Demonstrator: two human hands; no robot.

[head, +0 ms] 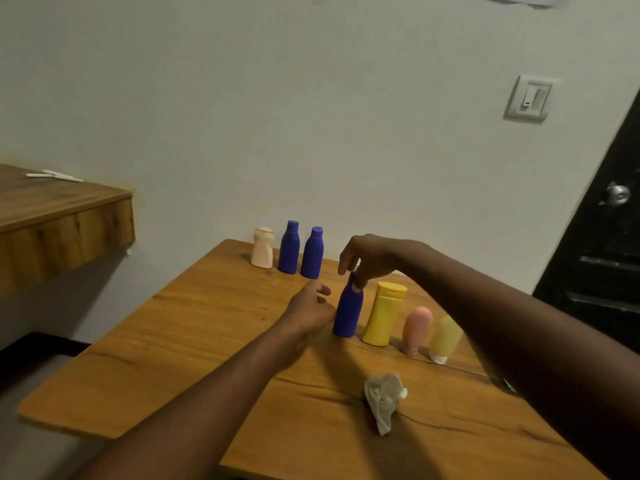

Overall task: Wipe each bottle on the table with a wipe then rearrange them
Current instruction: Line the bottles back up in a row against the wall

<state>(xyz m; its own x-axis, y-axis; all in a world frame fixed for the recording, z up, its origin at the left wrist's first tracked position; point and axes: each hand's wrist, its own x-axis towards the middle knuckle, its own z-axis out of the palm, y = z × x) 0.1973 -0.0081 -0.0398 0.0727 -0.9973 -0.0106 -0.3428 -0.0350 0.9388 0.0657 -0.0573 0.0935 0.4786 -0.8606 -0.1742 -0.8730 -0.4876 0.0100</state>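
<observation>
1. At the table's (180,334) far edge a cream bottle (263,247), a left blue bottle (289,247) and a middle blue bottle (312,252) stand upright in a row, caps up and closed.
2. The left hand (310,310) is just beside the front blue bottle (348,311), forefinger out and the other fingers loosely curled. I cannot tell whether it touches.
3. The front blue bottle stands mid-table, long axis near vertical, cap up.
4. The right hand (367,258) pinches its cap from above.
5. A yellow bottle (382,315) stands upright, lid shut.
6. A pink tube (416,329) and a pale yellow tube (445,337) stand cap-down.
7. A crumpled wipe (384,398) lies nearer.
</observation>
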